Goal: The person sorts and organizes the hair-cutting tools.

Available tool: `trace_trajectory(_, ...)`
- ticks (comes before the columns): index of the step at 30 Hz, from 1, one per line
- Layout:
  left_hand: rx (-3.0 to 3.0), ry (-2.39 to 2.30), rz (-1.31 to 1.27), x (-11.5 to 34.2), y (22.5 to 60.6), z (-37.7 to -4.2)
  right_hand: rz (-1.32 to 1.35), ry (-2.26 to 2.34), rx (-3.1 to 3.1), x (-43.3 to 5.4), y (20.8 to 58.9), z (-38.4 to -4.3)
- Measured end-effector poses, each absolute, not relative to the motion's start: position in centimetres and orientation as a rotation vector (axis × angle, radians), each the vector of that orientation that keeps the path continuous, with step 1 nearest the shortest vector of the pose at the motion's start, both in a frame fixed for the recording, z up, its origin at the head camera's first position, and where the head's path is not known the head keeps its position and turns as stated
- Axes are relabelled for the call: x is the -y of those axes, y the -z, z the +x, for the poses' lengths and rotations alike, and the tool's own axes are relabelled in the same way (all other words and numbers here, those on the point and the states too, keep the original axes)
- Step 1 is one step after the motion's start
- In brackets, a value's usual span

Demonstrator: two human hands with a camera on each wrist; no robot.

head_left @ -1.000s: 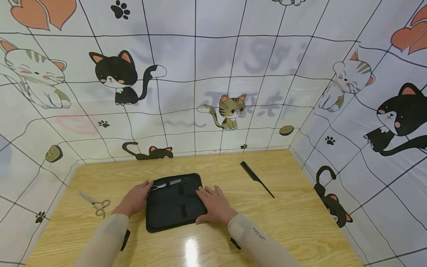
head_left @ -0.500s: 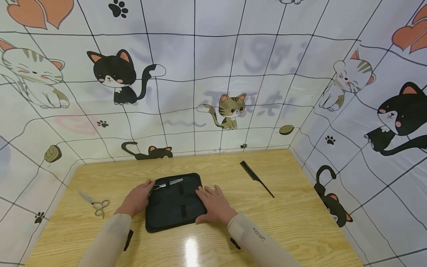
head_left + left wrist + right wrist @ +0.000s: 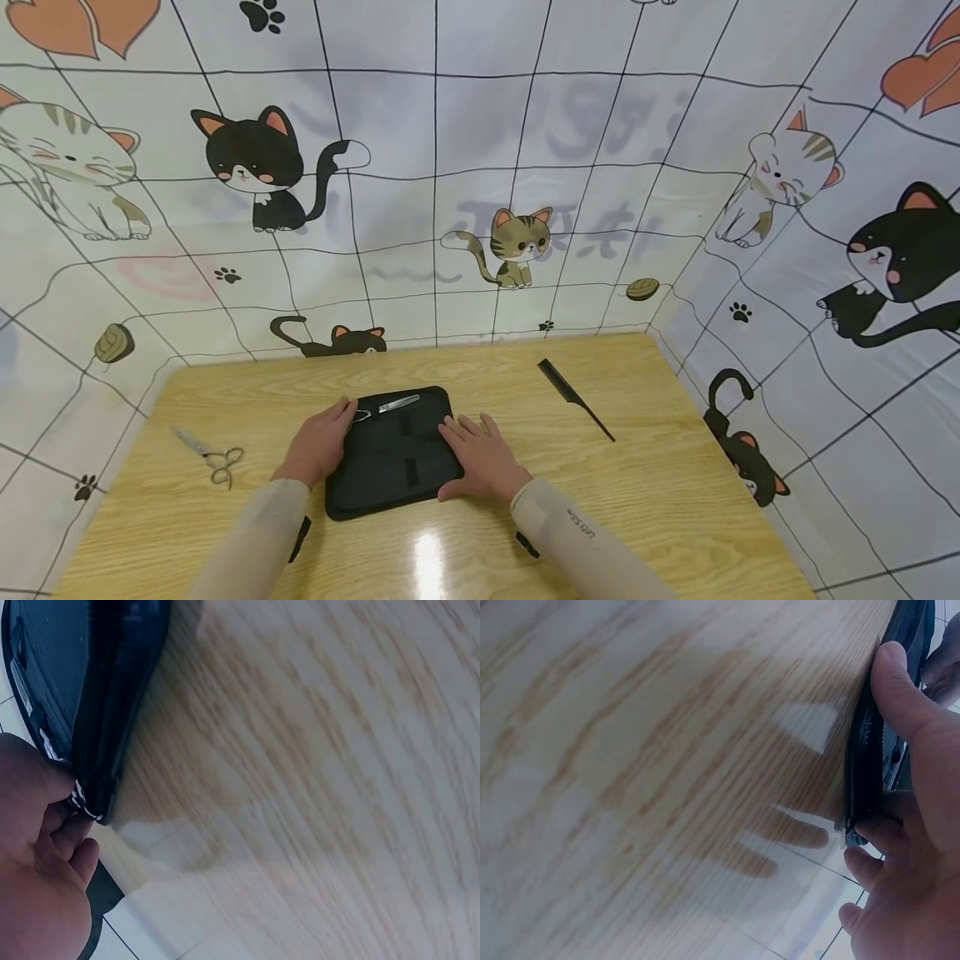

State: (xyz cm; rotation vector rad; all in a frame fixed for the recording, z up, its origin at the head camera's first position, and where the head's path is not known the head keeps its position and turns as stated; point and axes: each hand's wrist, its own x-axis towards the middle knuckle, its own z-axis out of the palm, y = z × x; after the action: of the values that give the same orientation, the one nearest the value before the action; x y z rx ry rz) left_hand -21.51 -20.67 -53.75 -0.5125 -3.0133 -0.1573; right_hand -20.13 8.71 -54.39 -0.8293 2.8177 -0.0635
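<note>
A flat black zip-edged case [image 3: 375, 483] lies on the table, with black elastic loops across its face. A pair of silver scissors [image 3: 399, 404] lies near its far edge, blades pointing right and passing through a loop. My left hand [image 3: 318, 442] pinches the scissors' handle end at the case's left edge; the fingers hide most of the finger rings. In the left wrist view, thumb and fingertips meet at the handle by the case's corner. My right hand [image 3: 483, 462] rests on the case's right edge, fingers extended over it and thumb along the near corner.
Another pair of silver scissors [image 3: 213, 457] lies on the wooden table [image 3: 675, 500], left of the case. A black rat-tail comb [image 3: 573, 398] lies to the right, behind the right hand. A cat-printed cloth wall [image 3: 405, 208] encloses the table's back and sides.
The left hand has moved rightward with the scissors, so the blades reach further right across the case. The right hand and the case have stayed nearly in place.
</note>
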Motion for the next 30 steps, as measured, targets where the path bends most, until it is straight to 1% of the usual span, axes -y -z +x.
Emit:
trace_trajectory(9,3.066,0.055,-0.506,20.16,54.38,-21.74,-0.825,0.066,-2.818,-8.66,54.33,-20.11)
trace_trajectory(19,3.073,0.108,-0.515,19.9,54.49,-21.67,-0.821,0.042,-2.822,-8.63,54.35,-20.1)
trace_trajectory(30,3.081,0.041,-0.483,19.59,54.47,-21.73,-0.816,0.058,-2.816,-8.64,54.3,-20.1)
